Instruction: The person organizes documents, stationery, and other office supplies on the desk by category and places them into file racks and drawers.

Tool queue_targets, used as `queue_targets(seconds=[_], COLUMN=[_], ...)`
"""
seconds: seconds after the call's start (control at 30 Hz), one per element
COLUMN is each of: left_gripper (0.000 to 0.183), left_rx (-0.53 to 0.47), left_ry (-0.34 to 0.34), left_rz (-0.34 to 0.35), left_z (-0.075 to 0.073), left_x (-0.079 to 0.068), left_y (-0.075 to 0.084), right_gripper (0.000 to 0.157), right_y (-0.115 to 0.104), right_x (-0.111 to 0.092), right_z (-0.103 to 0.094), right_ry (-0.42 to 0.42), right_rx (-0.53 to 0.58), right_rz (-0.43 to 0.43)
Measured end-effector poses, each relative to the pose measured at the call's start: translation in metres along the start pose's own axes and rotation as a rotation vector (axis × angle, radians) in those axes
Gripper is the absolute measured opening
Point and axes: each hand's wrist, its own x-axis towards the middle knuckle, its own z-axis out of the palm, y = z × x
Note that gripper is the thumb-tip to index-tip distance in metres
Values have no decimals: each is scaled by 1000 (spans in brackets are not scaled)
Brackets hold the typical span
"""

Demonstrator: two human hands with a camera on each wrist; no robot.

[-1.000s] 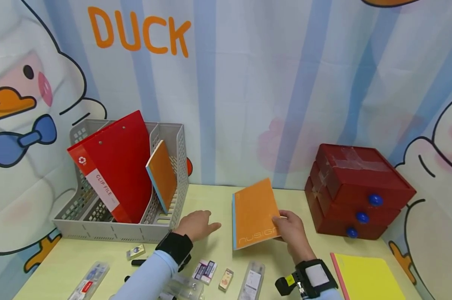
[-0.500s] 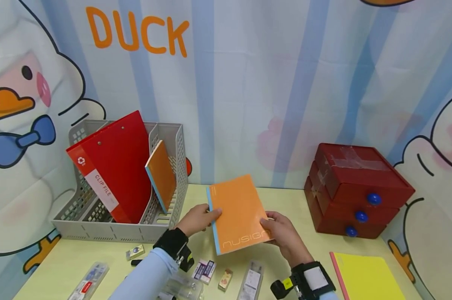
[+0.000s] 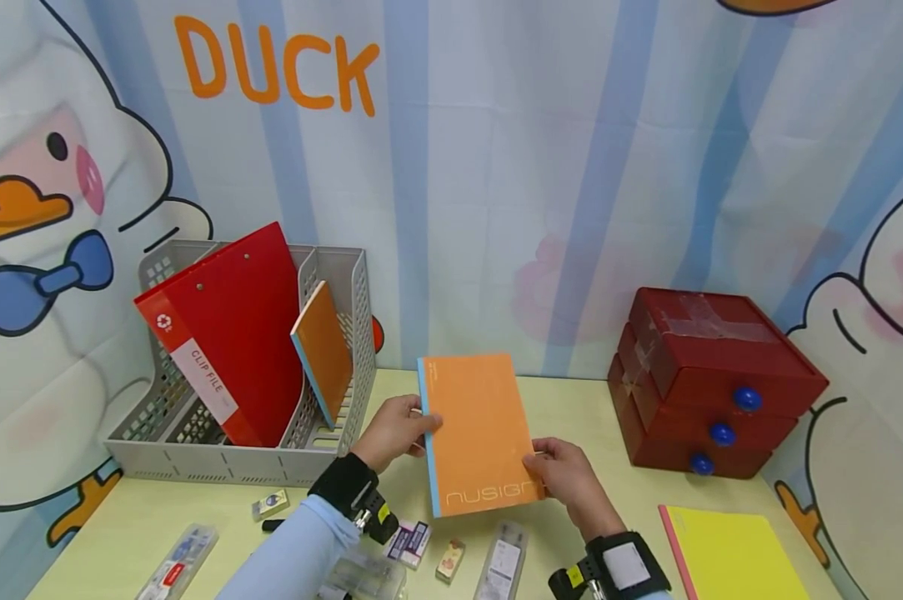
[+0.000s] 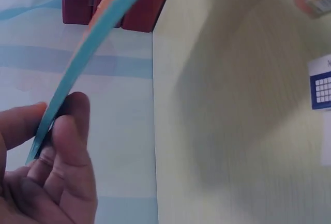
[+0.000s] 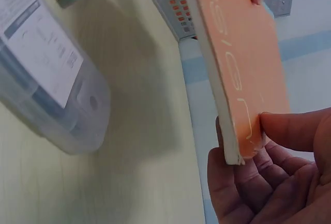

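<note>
An orange notebook (image 3: pixel 477 425) with a blue spine is held up over the table between both hands. My left hand (image 3: pixel 395 429) pinches its blue spine edge, thumb on the cover and fingers behind, as the left wrist view shows on the spine (image 4: pixel 77 66). At the lower right corner my right hand (image 3: pixel 567 479) pinches the notebook, its thumb on the cover beside the lettering; the right wrist view shows the page edges (image 5: pixel 214 79) there. A second orange notebook (image 3: pixel 323 354) leans in the right compartment of the grey file rack (image 3: pixel 218 467), beside a red clip file (image 3: pixel 248 333).
A dark red drawer box (image 3: pixel 714 383) with blue knobs stands at the back right. A yellow notebook (image 3: pixel 739 550) lies in front of it. Small boxed erasers (image 3: pixel 449 560), a clear plastic case (image 3: pixel 502 562) and another case (image 3: pixel 177 562) lie along the front.
The orange notebook has moved left and turned more upright. My left hand, empty a second ago, has taken hold of its spine edge; my right hand has kept its grip.
</note>
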Motion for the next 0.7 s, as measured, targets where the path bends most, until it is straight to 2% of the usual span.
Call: queue_targets(seconds=[0.2,0.3,0.37,0.5,0.6,0.7], left_gripper=[39,42,40,35,33,31], left_rx=[-39,-44,-36,7,49,82], left_ry=[-50,-69,-82,-80,-26,53], left_rz=[-48,-29,4,85,117,128], left_z=[1,0,-1,-5,-7,-9], left_x=[-3,-5,-8,-11,-13,-14], left_y=[2,4,6,11,14,16], right_gripper=[29,29,31,41,57,72], right_y=[1,1,1,1,2,5], right_x=[-1,-2,-3,-6,-9,-11], right_z=[-1,-4,-7,-16,-22,-27], right_ry=[27,30,17,-10,-26,-56], right_rx=[-94,-205,-298,-558,-777,-945], right_rz=[-24,-69,-106,-184,-181,-132])
